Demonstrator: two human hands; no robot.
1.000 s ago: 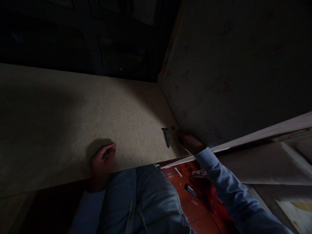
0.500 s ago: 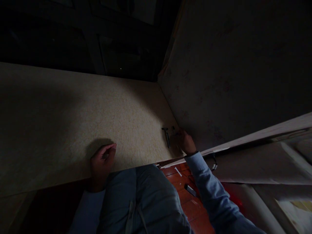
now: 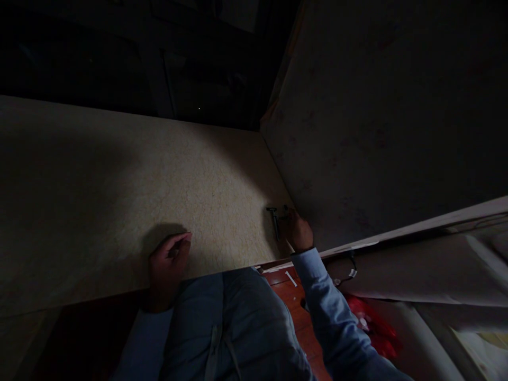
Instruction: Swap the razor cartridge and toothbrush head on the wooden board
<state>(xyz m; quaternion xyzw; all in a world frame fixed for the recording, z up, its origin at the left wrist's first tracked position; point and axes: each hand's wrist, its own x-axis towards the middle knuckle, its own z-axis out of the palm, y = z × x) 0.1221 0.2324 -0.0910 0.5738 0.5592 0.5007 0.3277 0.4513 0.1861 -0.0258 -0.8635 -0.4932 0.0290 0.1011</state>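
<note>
My left hand (image 3: 169, 264) rests at the front edge of the pale, veined tabletop (image 3: 214, 196), its fingers curled in and thumb against them, with nothing visible inside. At the right end of the tabletop lies a dark T-shaped razor (image 3: 275, 225), head pointing away from me. Just right of it is my right hand (image 3: 300, 233), fingers closed and pointing down at the surface near the wall. A small dark piece (image 3: 286, 208) shows by its fingertips. Shadow hides whether the fingers grip it or something else.
A dim patterned wall panel (image 3: 357, 132) bounds the tabletop on the right. Dark window panes stand behind. Below, on the reddish floor (image 3: 288, 296), lies a white strip (image 3: 291, 279). A red plastic bag (image 3: 373, 328) sits beyond my right forearm.
My right hand has shifted slightly left and closer to the razor. More of the red bag shows as the view moved a little. My left hand keeps its pose.
</note>
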